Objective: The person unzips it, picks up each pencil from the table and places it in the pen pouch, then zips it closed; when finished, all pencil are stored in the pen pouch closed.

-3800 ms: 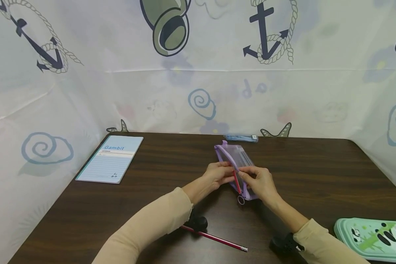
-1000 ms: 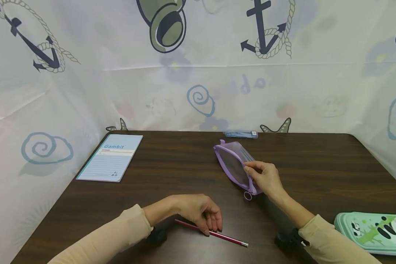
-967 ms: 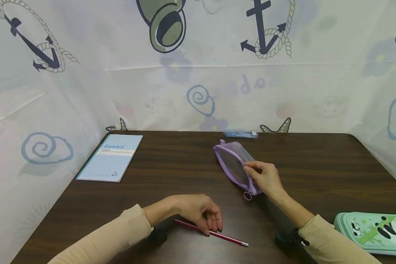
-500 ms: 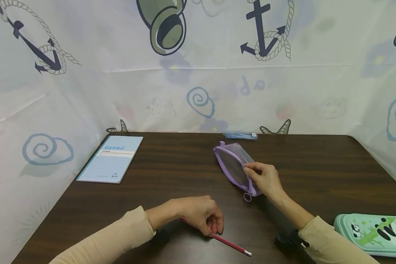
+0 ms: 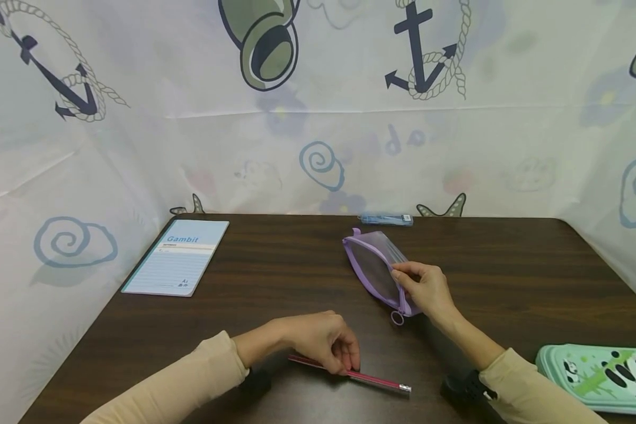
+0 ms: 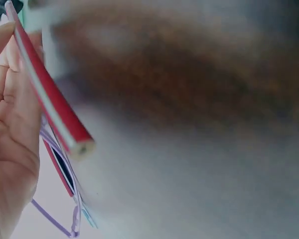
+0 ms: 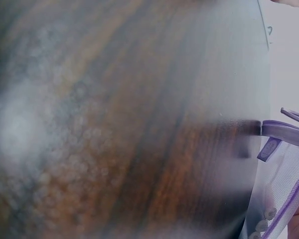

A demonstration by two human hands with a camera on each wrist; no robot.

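Observation:
My left hand (image 5: 325, 343) pinches a red pencil (image 5: 378, 381) between thumb and fingers, low over the near middle of the table. The pencil's metal-and-eraser end points right; in the left wrist view its blunt, unsharpened end (image 6: 83, 148) faces the camera. My right hand (image 5: 426, 288) grips the right edge of a purple mesh pencil case (image 5: 373, 268), whose zipper is undone and mouth spread. A ring pull (image 5: 397, 318) hangs at its near end. In the right wrist view several round grey ends (image 7: 261, 225) show through the mesh (image 7: 284, 169).
A light blue notebook (image 5: 177, 259) lies at the table's left. A thin blue packet (image 5: 386, 219) is at the back edge. A green panda pencil box (image 5: 601, 377) stands at the right front. Printed cloth (image 5: 233, 159) encloses the table's back and sides.
Earlier both hands were at the case with a red pencil at its mouth. My left hand then came down to the other pencil and pinched it; its eraser end has since swung up and right.

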